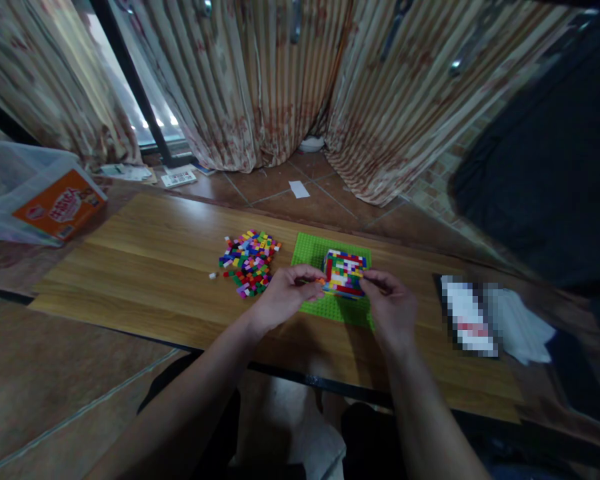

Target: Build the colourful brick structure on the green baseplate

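A block of stacked multicoloured toy bricks (347, 270) sits on a green baseplate (307, 250) on the wooden table. At the block's left side, my left hand (293, 287) is closed in a pinch, with a small orange toy brick (322, 282) showing at its fingertips. My right hand (391, 303) is at the block's right edge, thumb and fingers drawn together there. What lies between its fingertips is too small to make out. To the left of the baseplate is a loose pile of small coloured toy bricks (250, 260).
One white brick (213, 275) lies apart, left of the pile. A clear plastic tub (35, 157) with an orange label stands beyond the table's left end. On the right lie a blurred packet (467, 317) and white tissue-like sheets (523, 327). Curtains (280, 87) hang behind the table (145, 267).
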`<action>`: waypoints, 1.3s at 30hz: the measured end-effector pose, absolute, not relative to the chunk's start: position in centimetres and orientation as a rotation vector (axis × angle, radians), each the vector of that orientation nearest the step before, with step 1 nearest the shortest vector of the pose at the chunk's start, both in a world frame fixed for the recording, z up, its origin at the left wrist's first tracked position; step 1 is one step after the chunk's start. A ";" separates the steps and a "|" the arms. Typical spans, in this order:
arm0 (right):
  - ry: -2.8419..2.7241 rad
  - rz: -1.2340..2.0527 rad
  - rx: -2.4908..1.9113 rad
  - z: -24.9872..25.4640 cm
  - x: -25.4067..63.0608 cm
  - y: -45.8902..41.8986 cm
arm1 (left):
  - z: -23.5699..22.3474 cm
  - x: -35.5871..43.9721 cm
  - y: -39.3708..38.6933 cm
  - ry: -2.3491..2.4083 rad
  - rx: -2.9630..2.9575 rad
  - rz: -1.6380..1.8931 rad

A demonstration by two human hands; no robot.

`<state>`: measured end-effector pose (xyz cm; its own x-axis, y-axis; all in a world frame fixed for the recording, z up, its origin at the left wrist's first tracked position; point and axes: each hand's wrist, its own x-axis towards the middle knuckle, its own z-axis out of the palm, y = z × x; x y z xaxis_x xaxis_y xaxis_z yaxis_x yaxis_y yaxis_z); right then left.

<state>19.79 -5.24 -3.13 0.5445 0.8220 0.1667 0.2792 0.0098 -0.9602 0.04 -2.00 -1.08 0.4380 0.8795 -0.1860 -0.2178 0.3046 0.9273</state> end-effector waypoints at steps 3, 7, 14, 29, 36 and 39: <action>-1.165 0.280 -1.540 -2.2 18.9 -5.7 | -1.1 0.0 -1.9 0.795 1.025 0.866; -1.405 0.299 -1.413 -0.9 16.6 -6.3 | -1.3 0.1 -1.9 0.777 1.149 0.894; -1.543 0.456 -1.362 -0.9 15.0 -6.7 | -1.3 0.2 -2.0 0.683 1.233 0.920; -1.497 0.551 -1.376 -1.4 15.4 -6.7 | -1.8 0.6 -1.9 0.747 1.239 1.022; -1.586 0.376 -1.413 -1.5 15.2 -6.8 | -1.7 0.8 -2.2 0.876 1.269 1.037; -1.630 0.302 -1.407 -1.3 15.4 -6.7 | -1.7 0.9 -2.1 0.931 1.268 1.013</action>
